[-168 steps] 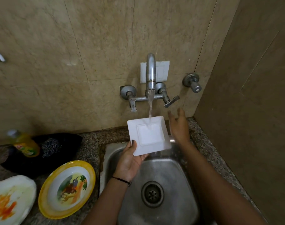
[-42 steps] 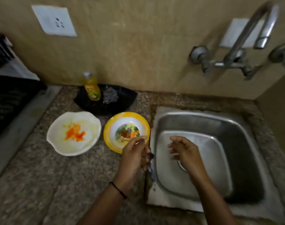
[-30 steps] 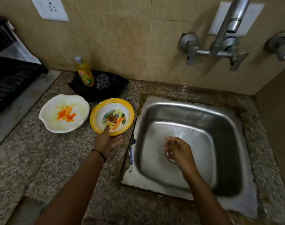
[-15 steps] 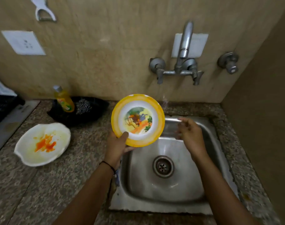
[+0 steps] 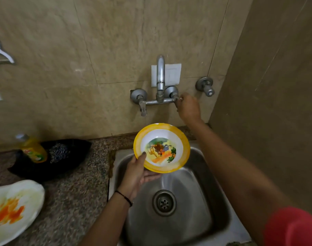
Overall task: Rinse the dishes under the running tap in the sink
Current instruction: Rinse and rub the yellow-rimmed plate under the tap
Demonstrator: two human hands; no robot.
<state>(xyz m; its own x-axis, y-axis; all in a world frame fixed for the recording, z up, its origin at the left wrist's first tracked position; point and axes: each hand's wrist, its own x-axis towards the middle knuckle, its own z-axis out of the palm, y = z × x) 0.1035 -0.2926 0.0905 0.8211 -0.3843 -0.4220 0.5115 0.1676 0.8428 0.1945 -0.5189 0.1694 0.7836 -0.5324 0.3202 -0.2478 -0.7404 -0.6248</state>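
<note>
My left hand [image 5: 136, 172] holds a yellow-rimmed bowl [image 5: 161, 147] with a cartoon picture inside, tilted toward me above the back of the steel sink [image 5: 210, 206]. The bowl sits below the wall tap [image 5: 160, 75], and no water runs from the spout. My right hand [image 5: 188, 108] is raised to the tap's right handle, fingers closed around it; the handle itself is hidden by the hand. A white plate [image 5: 14, 210] smeared with orange sauce lies on the counter at the lower left.
A yellow dish-soap bottle [image 5: 33, 150] and a steel scrubber [image 5: 59, 152] rest in a black dish [image 5: 77, 148] on the granite counter [image 5: 77, 201]. A second valve [image 5: 206, 86] sticks out of the wall right of the tap. A side wall stands close on the right.
My left hand lifted the yellow bowl off the counter and brought it over the sink under the tap. My right hand rose from the sink to the tap's right handle.
</note>
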